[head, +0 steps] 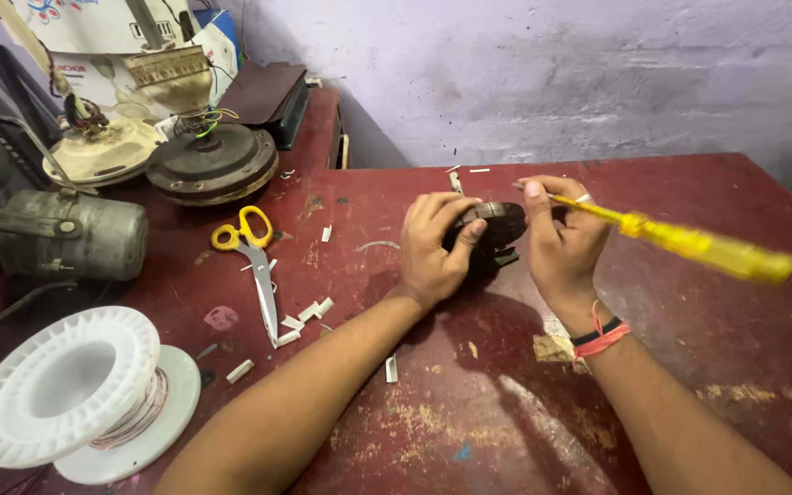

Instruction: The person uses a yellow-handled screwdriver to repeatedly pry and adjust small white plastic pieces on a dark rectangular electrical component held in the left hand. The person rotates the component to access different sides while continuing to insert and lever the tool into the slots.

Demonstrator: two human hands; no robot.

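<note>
left hand (pixel 431 249) cups the dark round part (pixel 497 223); right hand (pixel 561 240) pinches a yellow screwdriver (pixel 689 240); white printed carton (pixel 93 37) far left.

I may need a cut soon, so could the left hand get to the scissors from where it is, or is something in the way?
Probably yes. The scissors lie in the open on the table, to the left of the left hand, with only small white scraps nearby. But that hand is holding the dark round part, so it would have to let go first.
</note>
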